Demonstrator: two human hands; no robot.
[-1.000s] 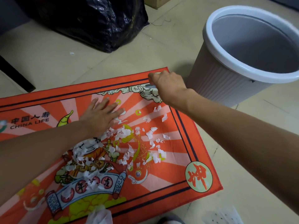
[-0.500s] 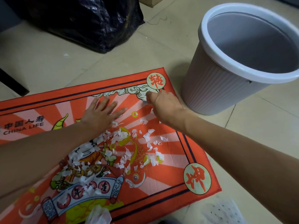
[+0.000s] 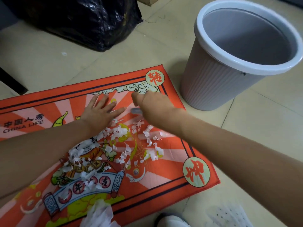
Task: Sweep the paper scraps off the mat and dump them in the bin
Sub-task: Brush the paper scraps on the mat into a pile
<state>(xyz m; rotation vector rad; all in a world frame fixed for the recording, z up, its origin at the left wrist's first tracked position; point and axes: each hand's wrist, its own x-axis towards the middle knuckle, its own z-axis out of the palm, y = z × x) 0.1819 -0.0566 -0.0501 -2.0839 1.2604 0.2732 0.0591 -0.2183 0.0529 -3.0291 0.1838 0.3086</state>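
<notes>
Standing on the tiled floor (image 3: 262, 128) beyond the right fingers and off to their right, the grey ribbed bin (image 3: 218, 82) with its white rim shows nothing inside as far as one can see into it. A bulging black plastic bag (image 3: 85, 20) sits on the floor well past the left fingers; what it holds cannot be seen. The orange mat (image 3: 164, 181) lies flat under both hands, and the paper scraps (image 3: 121, 145) are strewn across its middle, on the wrist side of both sets of fingers, spreading back under the forearms toward the person. The left hand (image 3: 100, 113) is pressed palm down on the mat, its fingers (image 3: 105, 101) spread wide and flat, holding nothing, tips pointing at the cloud border on the far edge. The right hand (image 3: 152, 104) hovers close over the mat just beside the left fingertips, knuckles up and curled loosely; a small grey object (image 3: 136, 110) peeks out beneath it, but whether the right fingers are gripping it I cannot tell, as the hand is blurred. Both forearms reach in from the near side, bare. A crumpled white wad (image 3: 100, 215) lies at the mat's near edge, far behind the fingers, with a white shoe (image 3: 172, 221) beside it on the floor.
</notes>
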